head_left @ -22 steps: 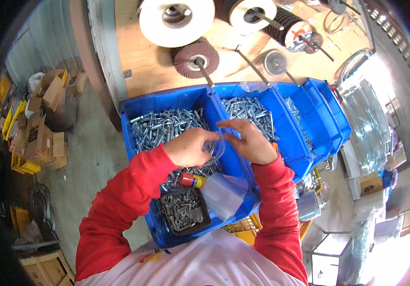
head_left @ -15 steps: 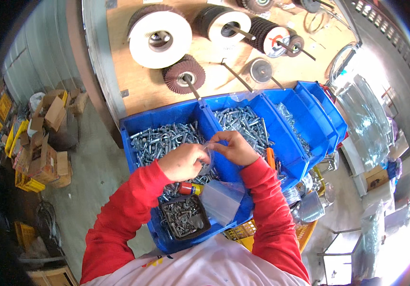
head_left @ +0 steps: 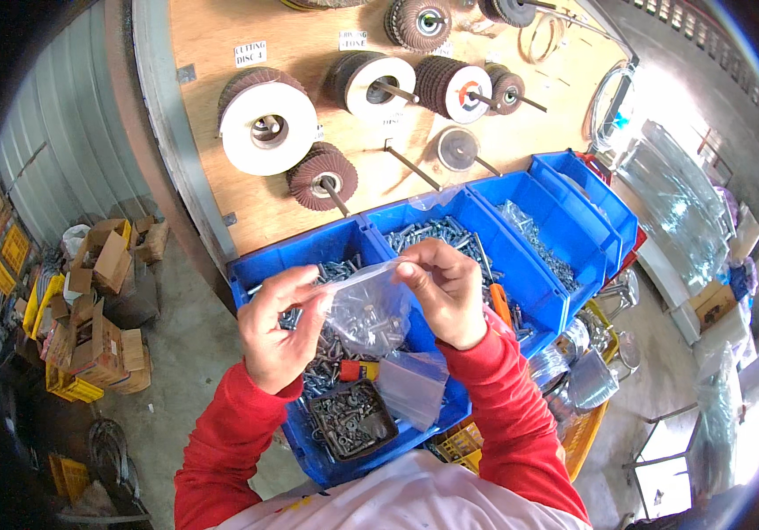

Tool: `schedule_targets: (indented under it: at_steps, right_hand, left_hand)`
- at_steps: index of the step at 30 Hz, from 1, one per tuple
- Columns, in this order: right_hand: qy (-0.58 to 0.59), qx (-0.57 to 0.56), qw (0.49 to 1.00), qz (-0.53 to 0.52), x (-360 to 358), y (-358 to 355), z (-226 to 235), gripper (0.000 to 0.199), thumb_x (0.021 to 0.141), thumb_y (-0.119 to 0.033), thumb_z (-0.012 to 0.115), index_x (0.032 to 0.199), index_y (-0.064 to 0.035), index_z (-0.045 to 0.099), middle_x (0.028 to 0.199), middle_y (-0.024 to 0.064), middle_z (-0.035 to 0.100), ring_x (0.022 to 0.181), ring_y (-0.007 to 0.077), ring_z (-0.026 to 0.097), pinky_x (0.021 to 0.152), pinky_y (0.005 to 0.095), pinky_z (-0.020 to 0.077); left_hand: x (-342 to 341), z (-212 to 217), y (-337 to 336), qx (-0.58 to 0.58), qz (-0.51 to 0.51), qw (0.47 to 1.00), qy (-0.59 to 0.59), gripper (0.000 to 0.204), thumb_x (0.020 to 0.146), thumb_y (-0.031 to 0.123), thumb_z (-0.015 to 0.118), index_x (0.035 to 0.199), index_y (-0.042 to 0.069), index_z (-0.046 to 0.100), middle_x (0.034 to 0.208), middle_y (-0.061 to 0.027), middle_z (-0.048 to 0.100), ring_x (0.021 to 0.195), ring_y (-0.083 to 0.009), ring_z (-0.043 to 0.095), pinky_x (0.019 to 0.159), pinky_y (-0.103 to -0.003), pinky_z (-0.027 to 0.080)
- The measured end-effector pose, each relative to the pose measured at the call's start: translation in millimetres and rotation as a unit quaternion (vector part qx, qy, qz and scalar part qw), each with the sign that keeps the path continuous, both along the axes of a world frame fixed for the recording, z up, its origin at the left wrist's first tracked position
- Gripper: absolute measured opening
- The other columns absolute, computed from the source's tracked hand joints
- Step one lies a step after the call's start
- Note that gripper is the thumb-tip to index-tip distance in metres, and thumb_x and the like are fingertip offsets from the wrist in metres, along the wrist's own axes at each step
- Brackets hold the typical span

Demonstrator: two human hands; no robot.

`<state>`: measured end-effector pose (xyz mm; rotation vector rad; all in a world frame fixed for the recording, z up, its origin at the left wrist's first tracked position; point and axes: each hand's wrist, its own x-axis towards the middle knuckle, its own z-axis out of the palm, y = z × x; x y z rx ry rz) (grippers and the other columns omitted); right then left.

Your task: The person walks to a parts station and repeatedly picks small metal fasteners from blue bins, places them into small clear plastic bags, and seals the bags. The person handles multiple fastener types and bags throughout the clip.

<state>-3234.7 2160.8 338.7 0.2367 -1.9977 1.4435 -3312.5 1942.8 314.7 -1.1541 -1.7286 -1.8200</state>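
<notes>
Head view: both hands, left (head_left: 278, 331) and right (head_left: 445, 291), have lifted the bag (head_left: 369, 309) of screws clear of the bin (head_left: 521, 265), each grip pinching its top.

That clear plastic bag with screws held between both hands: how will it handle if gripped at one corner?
Probably floppy: the clear bag creases and sags between left hand and right hand. Likely bottom-heavy, since the screws pool low. The thin film looks slippery.
</notes>
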Motion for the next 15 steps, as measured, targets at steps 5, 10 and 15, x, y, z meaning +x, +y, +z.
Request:
schedule_targets:
  at_steps: [5,10,15]
  right_hand:
    - [0.047,-0.027,0.999,0.0,23.2,-23.5,20.6,0.013,0.098,-0.009,0.064,0.091,0.0004,0.06,0.08,0.0061,0.063,0.072,0.0128,0.062,0.067,0.0272,0.0483]
    - [0.085,0.015,0.996,-0.026,38.2,-32.0,30.4,0.013,0.096,-0.01,0.066,0.087,-0.0018,0.061,0.078,0.0072,0.064,0.07,0.0158,0.061,0.066,0.0293,0.0479]
    - [0.107,0.097,0.989,-0.037,54.5,-31.7,32.1,0.009,0.09,-0.005,0.071,0.088,-0.0008,0.063,0.082,0.0093,0.064,0.072,0.02,0.062,0.067,0.0303,0.0486]
  left_hand:
    - [7.9,28.0,-13.7,0.017,-0.076,0.997,0.018,0.043,0.089,0.001,0.073,0.128,-0.004,0.057,0.096,-0.0114,0.072,0.081,-0.0154,0.072,0.074,-0.027,0.055]
    - [21.4,53.5,-11.2,-0.002,-0.189,0.977,-0.097,0.068,0.082,0.021,0.084,0.137,-0.002,0.052,0.082,-0.0026,0.065,0.074,-0.0083,0.061,0.071,-0.027,0.051]
    - [27.1,66.3,-1.9,-0.126,-0.119,0.981,0.085,0.012,0.083,0.008,0.079,0.089,0.001,0.07,0.074,-0.0097,0.065,0.062,-0.0187,0.062,0.058,-0.03,0.047]
